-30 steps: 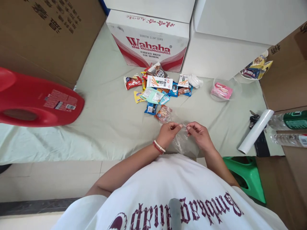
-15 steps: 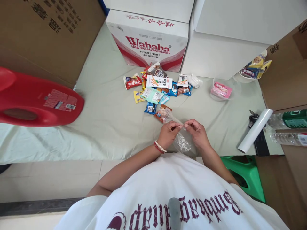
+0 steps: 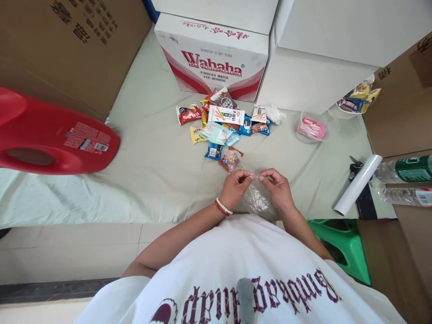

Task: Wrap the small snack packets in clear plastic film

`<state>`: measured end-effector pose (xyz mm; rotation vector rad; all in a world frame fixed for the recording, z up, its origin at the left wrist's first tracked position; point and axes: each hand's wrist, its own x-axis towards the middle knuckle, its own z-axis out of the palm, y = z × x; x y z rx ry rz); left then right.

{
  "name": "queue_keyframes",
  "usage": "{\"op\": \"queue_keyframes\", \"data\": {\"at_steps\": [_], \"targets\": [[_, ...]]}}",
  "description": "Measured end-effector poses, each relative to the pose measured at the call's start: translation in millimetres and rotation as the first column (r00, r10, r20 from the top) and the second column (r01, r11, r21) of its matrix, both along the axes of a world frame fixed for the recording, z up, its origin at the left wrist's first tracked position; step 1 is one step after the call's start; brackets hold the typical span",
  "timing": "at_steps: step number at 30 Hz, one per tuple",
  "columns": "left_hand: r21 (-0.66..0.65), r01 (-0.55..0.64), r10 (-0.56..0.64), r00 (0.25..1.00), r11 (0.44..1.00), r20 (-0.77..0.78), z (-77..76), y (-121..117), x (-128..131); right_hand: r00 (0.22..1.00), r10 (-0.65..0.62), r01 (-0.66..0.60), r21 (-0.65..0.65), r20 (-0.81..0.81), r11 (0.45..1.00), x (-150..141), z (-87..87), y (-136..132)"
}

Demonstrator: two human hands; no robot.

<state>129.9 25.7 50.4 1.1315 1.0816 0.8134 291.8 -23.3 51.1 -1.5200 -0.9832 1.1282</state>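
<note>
Both my hands pinch the top edge of a clear plastic bag (image 3: 255, 198) that hangs down between them, just above the pale green cloth (image 3: 158, 166). My left hand (image 3: 237, 186), with bead bracelets on its wrist, grips the bag's left corner. My right hand (image 3: 277, 188) grips the right corner, fingers curled. Just beyond my hands lies a pile of small snack packets (image 3: 224, 126), the nearest one a cookie packet (image 3: 231, 158).
A Wahaha water carton (image 3: 216, 63) and white boxes stand behind the pile. A red plastic container (image 3: 50, 139) lies at left. A clear bag with a pink packet (image 3: 312, 127), a bowl of snacks (image 3: 359, 96), a white roll (image 3: 358, 183), keys, bottles and a green stool (image 3: 340, 240) are at right.
My hands have shifted slightly while working the bag's top edge; the bag's mouth lifted and settled again. The view has drifted a little.
</note>
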Motion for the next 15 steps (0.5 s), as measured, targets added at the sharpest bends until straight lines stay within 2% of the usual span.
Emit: {"op": "queue_keyframes", "data": {"at_steps": [5, 9, 12, 15], "targets": [[-0.163, -0.063, 0.091, 0.982, 0.985, 0.167, 5.7, 3, -28, 0.964, -0.215, 0.208, -0.062, -0.159, 0.976, 10, -5.2, 2], [-0.375, -0.099, 0.226, 0.923, 0.922, 0.311, 3.3, 6, -57, 0.894, -0.401, 0.376, -0.152, -0.202, 0.914, 25, -19.3, 3], [-0.461, -0.182, 0.336, 0.9, 0.869, 0.278, -4.7, 8, -70, 0.872, -0.444, 0.416, -0.168, -0.204, 0.894, 34, -29.4, 4], [-0.469, -0.314, 0.433, 0.886, 0.825, 0.169, -13.1, 12, -78, 0.872, -0.447, 0.42, -0.164, -0.198, 0.893, 40, -30.7, 4]]}}
